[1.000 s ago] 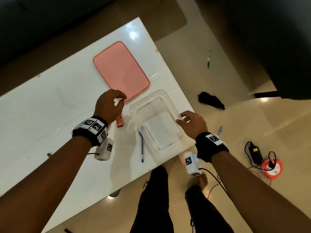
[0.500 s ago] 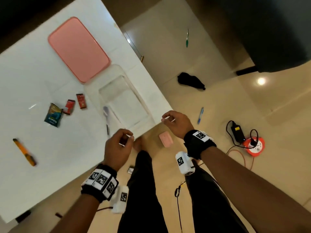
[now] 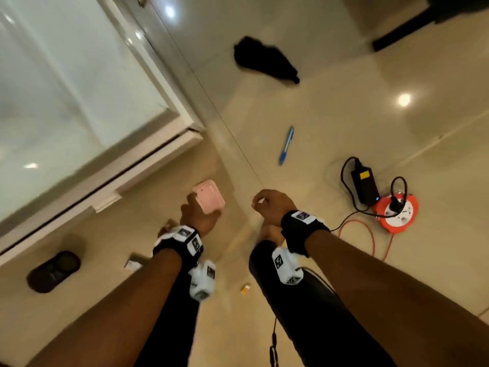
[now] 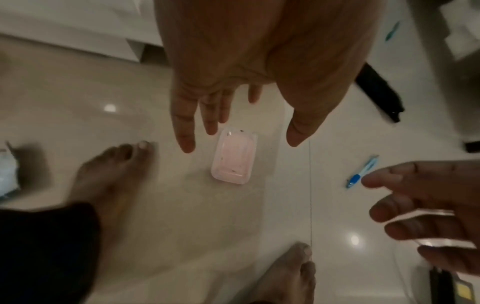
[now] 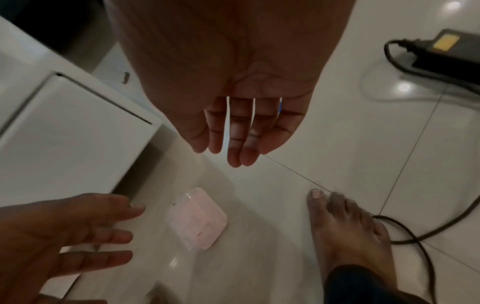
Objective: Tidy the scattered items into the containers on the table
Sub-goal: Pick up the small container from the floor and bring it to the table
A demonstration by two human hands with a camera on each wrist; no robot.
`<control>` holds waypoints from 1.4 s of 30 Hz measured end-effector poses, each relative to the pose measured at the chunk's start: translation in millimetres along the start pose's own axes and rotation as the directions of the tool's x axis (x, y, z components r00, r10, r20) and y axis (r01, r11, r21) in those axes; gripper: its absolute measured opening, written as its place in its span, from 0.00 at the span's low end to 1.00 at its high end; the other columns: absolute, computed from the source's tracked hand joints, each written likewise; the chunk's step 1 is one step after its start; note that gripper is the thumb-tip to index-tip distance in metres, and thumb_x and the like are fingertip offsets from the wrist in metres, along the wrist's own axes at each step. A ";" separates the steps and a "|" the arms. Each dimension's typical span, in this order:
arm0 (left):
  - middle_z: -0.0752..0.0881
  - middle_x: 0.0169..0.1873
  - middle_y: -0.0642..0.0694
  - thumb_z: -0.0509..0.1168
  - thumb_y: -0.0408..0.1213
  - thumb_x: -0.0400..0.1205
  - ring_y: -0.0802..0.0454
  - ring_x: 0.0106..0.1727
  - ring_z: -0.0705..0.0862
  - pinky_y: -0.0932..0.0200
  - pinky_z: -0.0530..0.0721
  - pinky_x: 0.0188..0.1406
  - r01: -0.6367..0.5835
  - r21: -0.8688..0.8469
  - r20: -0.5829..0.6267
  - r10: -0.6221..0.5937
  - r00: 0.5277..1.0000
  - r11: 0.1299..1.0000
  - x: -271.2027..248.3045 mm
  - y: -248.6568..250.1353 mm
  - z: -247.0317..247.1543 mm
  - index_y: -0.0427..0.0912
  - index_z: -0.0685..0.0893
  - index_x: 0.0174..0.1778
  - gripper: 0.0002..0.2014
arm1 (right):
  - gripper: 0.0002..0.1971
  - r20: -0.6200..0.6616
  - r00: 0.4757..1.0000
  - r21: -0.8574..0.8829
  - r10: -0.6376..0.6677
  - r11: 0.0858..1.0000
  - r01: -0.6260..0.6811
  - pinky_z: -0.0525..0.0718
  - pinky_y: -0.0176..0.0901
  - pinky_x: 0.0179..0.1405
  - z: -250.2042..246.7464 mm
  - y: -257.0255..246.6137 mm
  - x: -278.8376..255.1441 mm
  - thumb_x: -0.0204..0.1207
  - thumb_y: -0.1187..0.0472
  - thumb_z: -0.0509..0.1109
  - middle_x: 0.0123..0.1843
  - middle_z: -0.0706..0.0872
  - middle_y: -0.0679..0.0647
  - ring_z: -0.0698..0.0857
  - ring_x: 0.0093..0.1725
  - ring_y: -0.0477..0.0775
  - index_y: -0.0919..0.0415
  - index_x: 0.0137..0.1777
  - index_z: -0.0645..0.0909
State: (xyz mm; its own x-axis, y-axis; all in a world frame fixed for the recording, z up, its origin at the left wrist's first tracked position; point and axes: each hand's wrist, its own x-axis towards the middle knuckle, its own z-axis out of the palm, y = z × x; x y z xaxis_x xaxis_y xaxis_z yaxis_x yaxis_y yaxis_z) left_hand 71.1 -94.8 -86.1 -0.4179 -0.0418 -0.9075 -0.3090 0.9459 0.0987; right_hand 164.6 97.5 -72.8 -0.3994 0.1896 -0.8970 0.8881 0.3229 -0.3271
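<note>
The right hand [image 5: 233,92] hung palm-down above the pale tiled floor [image 5: 324,144], its fingers [image 5: 233,148] straight and loose, holding nothing. Below it a small pink box [image 5: 197,220] lay on the tiles beside the white surface [image 5: 64,127] edge. The left hand [image 5: 64,232] reached in near the box, apart from it. A bare foot [image 5: 348,230] stood by a black cable [image 5: 415,236], a black power adapter [image 5: 446,51] farther off.
</note>
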 end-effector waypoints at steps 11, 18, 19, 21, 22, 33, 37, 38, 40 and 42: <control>0.67 0.76 0.36 0.75 0.50 0.73 0.30 0.71 0.74 0.43 0.77 0.69 0.051 -0.054 -0.113 -0.057 0.992 0.997 91.8 13.1 50.4 0.45 0.56 0.80 0.45 | 0.04 -0.126 0.992 0.181 0.006 0.983 0.017 0.85 0.48 0.51 32.8 55.1 66.7 0.75 0.53 0.70 0.40 0.89 0.49 0.88 0.47 0.56 0.44 0.39 0.83; 0.78 0.64 0.46 0.70 0.36 0.75 0.44 0.61 0.83 0.48 0.90 0.45 -0.119 -0.596 0.083 0.208 0.974 0.794 -27.4 29.3 -22.8 0.56 0.70 0.72 0.30 | 0.17 -0.184 0.978 0.368 -0.094 0.916 0.157 0.85 0.50 0.58 18.2 -17.9 -24.6 0.77 0.38 0.68 0.48 0.89 0.48 0.88 0.49 0.51 0.42 0.61 0.83; 0.79 0.64 0.46 0.70 0.33 0.75 0.44 0.62 0.83 0.49 0.90 0.45 -0.143 -0.640 0.094 0.261 0.961 0.755 -47.0 31.4 -36.6 0.56 0.71 0.71 0.30 | 0.17 -0.193 0.974 0.397 -0.121 0.898 0.190 0.85 0.49 0.58 12.4 -31.6 -43.7 0.78 0.38 0.67 0.50 0.89 0.47 0.87 0.50 0.49 0.40 0.63 0.83; 0.81 0.63 0.45 0.72 0.31 0.68 0.44 0.61 0.84 0.46 0.89 0.52 -0.193 -0.700 0.094 0.357 0.929 0.687 -90.8 32.9 -70.8 0.53 0.74 0.68 0.32 | 0.15 -0.194 0.964 0.432 -0.181 0.867 0.250 0.84 0.45 0.54 -0.6 -63.3 -88.0 0.79 0.41 0.67 0.52 0.90 0.45 0.87 0.51 0.45 0.40 0.62 0.84; 0.83 0.61 0.45 0.72 0.31 0.65 0.44 0.60 0.85 0.45 0.88 0.55 -0.220 -0.710 0.093 0.399 0.912 0.669 -109.6 33.3 -86.7 0.52 0.76 0.67 0.32 | 0.14 -0.197 0.957 0.447 -0.214 0.849 0.282 0.84 0.43 0.52 -7.1 -77.2 -108.5 0.79 0.42 0.67 0.52 0.90 0.44 0.87 0.52 0.45 0.41 0.61 0.85; 0.82 0.63 0.54 0.85 0.45 0.57 0.59 0.64 0.82 0.61 0.86 0.53 -0.603 -0.506 -0.096 0.654 0.750 0.617 -249.9 -4.6 -250.3 0.54 0.75 0.69 0.43 | 0.40 -0.080 0.767 0.044 -0.636 0.767 0.640 0.75 0.19 0.45 -45.3 -231.9 -252.7 0.61 0.35 0.77 0.65 0.76 0.37 0.78 0.59 0.31 0.39 0.76 0.72; 0.83 0.61 0.56 0.83 0.49 0.56 0.59 0.63 0.83 0.59 0.88 0.51 -0.673 -0.437 -0.268 0.628 0.730 0.597 -262.9 -41.7 -284.3 0.54 0.77 0.68 0.42 | 0.43 0.019 0.677 -0.086 -0.736 0.673 0.735 0.73 0.18 0.46 -27.5 -296.1 -263.0 0.59 0.42 0.85 0.66 0.77 0.36 0.78 0.59 0.30 0.46 0.74 0.73; 0.83 0.61 0.56 0.83 0.48 0.57 0.59 0.63 0.83 0.57 0.88 0.52 -0.676 -0.432 -0.319 0.600 0.734 0.597 -263.9 -57.5 -294.9 0.53 0.77 0.68 0.42 | 0.42 0.062 0.665 -0.105 -0.744 0.658 0.746 0.74 0.21 0.46 -16.9 -315.3 -264.4 0.58 0.42 0.86 0.65 0.78 0.36 0.79 0.59 0.32 0.45 0.73 0.74; 0.83 0.61 0.56 0.85 0.46 0.57 0.59 0.63 0.83 0.57 0.89 0.52 -0.667 -0.435 -0.381 0.548 0.745 0.604 -264.0 -87.7 -310.7 0.52 0.76 0.67 0.41 | 0.42 0.153 0.654 -0.127 -0.741 0.641 0.757 0.79 0.29 0.50 4.3 -347.2 -264.8 0.57 0.43 0.87 0.64 0.79 0.38 0.80 0.59 0.36 0.45 0.72 0.74; 0.84 0.59 0.55 0.84 0.49 0.55 0.59 0.61 0.84 0.58 0.89 0.51 -0.653 -0.461 -0.404 0.513 0.757 0.600 -262.7 -114.2 -322.9 0.52 0.77 0.66 0.42 | 0.42 0.237 0.628 -0.185 -0.742 0.600 0.779 0.83 0.38 0.52 23.1 -375.2 -264.8 0.55 0.42 0.87 0.61 0.79 0.38 0.81 0.57 0.39 0.46 0.70 0.75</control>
State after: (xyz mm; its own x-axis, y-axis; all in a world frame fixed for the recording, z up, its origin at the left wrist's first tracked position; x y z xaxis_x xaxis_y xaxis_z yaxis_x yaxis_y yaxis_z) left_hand -59.6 -295.7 272.9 -0.8204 0.3236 -0.4714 -0.3067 0.4468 0.8404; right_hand -57.6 -95.3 280.6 -0.8554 -0.3401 -0.3908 0.1796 0.5128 -0.8395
